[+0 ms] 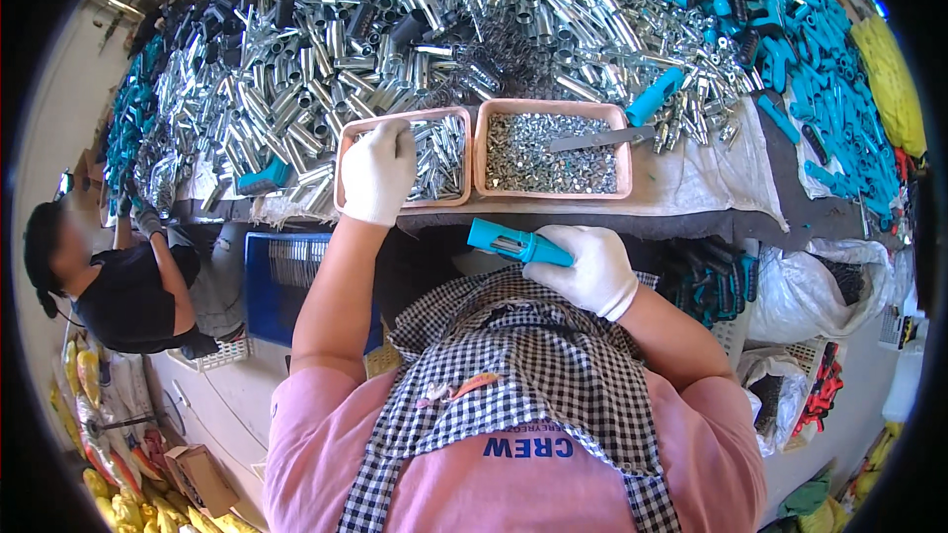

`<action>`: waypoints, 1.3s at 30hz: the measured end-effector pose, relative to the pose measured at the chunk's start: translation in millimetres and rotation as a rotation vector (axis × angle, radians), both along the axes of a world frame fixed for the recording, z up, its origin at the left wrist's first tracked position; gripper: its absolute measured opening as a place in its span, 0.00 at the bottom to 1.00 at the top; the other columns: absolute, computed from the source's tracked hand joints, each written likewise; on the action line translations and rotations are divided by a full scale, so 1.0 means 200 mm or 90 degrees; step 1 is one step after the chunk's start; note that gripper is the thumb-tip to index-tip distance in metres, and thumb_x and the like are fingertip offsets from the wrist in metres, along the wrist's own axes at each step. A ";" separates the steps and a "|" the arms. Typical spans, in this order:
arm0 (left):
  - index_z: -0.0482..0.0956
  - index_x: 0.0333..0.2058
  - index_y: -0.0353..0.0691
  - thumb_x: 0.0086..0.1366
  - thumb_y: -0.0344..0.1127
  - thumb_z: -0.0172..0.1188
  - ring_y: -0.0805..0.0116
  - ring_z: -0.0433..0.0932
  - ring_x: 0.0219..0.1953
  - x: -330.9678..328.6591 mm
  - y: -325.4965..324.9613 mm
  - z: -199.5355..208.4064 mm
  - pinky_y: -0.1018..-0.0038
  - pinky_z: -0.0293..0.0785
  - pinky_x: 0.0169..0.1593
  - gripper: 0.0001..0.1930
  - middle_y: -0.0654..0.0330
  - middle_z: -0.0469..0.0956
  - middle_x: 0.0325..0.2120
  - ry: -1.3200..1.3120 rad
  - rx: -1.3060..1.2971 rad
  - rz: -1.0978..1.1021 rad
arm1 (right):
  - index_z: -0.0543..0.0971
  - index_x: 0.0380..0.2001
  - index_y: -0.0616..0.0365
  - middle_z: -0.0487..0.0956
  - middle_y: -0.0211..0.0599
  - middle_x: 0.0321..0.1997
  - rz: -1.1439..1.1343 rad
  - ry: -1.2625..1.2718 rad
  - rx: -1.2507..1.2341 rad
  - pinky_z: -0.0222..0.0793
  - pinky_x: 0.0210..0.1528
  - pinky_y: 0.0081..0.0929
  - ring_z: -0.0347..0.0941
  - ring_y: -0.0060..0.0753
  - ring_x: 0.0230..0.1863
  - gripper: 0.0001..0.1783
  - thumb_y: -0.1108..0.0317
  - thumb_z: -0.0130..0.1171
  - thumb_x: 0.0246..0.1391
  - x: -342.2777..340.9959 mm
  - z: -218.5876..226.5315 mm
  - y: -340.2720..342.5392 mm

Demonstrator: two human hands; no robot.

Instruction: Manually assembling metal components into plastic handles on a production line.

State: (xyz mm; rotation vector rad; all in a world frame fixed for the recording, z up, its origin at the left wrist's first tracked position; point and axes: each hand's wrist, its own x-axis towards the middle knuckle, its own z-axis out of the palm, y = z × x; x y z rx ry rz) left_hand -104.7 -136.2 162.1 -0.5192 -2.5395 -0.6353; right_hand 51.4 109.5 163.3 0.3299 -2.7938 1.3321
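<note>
My right hand (590,271), in a white glove, is closed around a teal plastic tool handle (499,241). A long slot in the handle shows metal inside, and its wider end points left, just in front of the table edge. My left hand (379,175), gloved too, is over the left side of a pink tray (420,202) of slim metal pins (442,156). Its fingers are curled together; whatever they may hold is hidden. Beside it stands a second pink tray (553,193) full of small metal pieces (533,153), with a flat metal blade (602,139) lying across its right side.
Metal tubes (326,59) are heaped across the table, with dark springs (504,54) among them. Teal handles (820,69) pile up at the right. A blue crate (267,286) stands below the edge. Another person (133,281) works at the left.
</note>
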 end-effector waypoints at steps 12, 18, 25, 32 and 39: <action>0.74 0.34 0.39 0.65 0.36 0.60 0.47 0.74 0.54 0.57 0.16 -0.04 0.57 0.69 0.57 0.08 0.49 0.79 0.44 -0.131 0.240 -0.403 | 0.81 0.30 0.50 0.79 0.41 0.21 0.014 0.112 0.074 0.73 0.27 0.40 0.78 0.46 0.24 0.18 0.51 0.70 0.39 0.03 -0.04 -0.04; 0.72 0.32 0.36 0.55 0.22 0.62 0.49 0.79 0.41 0.59 0.21 -0.02 0.61 0.76 0.47 0.08 0.50 0.80 0.36 -0.053 0.212 -0.385 | 0.81 0.31 0.50 0.79 0.40 0.22 0.009 0.119 0.098 0.73 0.27 0.39 0.78 0.46 0.24 0.19 0.51 0.70 0.39 0.05 -0.04 -0.03; 0.71 0.32 0.37 0.51 0.29 0.60 0.54 0.79 0.36 0.58 0.17 0.08 0.62 0.76 0.41 0.09 0.54 0.78 0.36 -0.045 -0.074 -0.510 | 0.82 0.36 0.50 0.81 0.40 0.26 0.034 0.094 0.142 0.75 0.30 0.38 0.79 0.44 0.27 0.22 0.50 0.69 0.40 0.09 0.00 -0.02; 0.73 0.29 0.37 0.50 0.28 0.65 0.52 0.81 0.31 0.55 0.16 0.11 0.63 0.78 0.36 0.10 0.51 0.80 0.32 -0.116 -0.110 -0.548 | 0.82 0.35 0.51 0.81 0.38 0.25 0.048 0.105 0.148 0.74 0.29 0.37 0.79 0.43 0.26 0.22 0.50 0.69 0.40 0.10 -0.02 -0.02; 0.73 0.26 0.34 0.46 0.44 0.73 0.61 0.78 0.27 0.45 0.16 0.10 0.67 0.73 0.33 0.21 0.52 0.77 0.22 -0.680 0.029 -0.441 | 0.80 0.31 0.51 0.76 0.37 0.20 0.119 0.158 0.109 0.71 0.25 0.38 0.76 0.43 0.22 0.19 0.54 0.71 0.38 0.11 0.03 0.01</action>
